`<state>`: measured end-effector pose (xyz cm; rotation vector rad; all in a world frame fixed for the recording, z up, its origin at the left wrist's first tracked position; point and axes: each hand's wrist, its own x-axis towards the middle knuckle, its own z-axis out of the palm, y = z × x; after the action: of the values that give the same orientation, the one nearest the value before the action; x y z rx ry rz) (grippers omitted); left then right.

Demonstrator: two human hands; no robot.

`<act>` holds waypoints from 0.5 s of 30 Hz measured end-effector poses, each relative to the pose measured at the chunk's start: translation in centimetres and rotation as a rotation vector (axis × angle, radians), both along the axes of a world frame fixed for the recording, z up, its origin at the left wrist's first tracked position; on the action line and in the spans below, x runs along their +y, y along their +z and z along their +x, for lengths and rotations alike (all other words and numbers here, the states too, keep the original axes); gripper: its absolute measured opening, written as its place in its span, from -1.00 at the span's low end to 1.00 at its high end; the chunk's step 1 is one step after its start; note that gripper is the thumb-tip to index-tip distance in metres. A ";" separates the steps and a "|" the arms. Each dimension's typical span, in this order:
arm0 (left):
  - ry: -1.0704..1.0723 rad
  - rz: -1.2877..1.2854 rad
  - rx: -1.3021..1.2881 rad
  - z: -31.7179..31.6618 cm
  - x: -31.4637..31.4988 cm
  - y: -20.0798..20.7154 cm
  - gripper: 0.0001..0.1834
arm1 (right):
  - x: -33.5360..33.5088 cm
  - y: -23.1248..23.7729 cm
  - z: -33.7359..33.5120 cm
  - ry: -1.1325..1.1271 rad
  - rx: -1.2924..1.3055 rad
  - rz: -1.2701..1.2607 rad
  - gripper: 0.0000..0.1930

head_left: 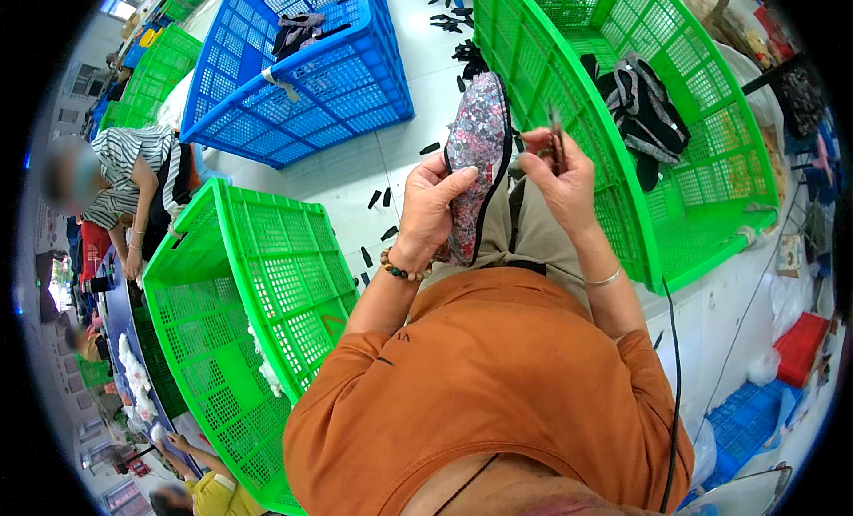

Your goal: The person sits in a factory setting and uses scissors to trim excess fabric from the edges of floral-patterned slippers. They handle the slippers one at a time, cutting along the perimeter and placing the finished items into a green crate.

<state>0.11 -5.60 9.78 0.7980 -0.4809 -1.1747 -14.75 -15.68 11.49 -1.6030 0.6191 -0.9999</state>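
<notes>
My left hand [432, 207] grips a slipper [476, 141] of floral cloth with a black edge, its thumb pressed on the near side. The slipper stands lengthwise in front of my body, toe end pointing away. Just to its right, my right hand [563, 180] is closed around a small dark tool [557, 143] that looks like thread snips, though it is blurred. My right fingertips are close to the slipper's black edge; whether they touch it I cannot tell.
A green crate [613, 236] at the right holds grey and black slippers [641, 107]. Ahead left, a blue crate [346, 99] holds several pieces. Another green crate [298, 276] stands near left. Black scraps [389, 233] litter the floor. Other people [142, 165] work at the left. A black cable [673, 383] hangs at right.
</notes>
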 end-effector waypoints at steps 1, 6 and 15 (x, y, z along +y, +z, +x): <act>-0.008 0.002 -0.001 -0.1 0.1 0.0 -0.74 | 0.0 0.6 0.4 0.009 0.036 -0.033 -0.86; -0.034 -0.025 0.036 0.3 0.2 0.1 -0.74 | -0.8 0.6 0.6 -0.052 -0.092 0.056 -0.90; -0.176 -0.087 0.207 0.7 -0.3 -1.2 -0.65 | 0.3 1.4 0.8 -0.041 0.037 -0.041 -0.86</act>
<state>0.85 -5.88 8.55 0.5605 -0.4334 -1.3742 -13.98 -15.34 12.90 -1.6535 0.6629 -1.0213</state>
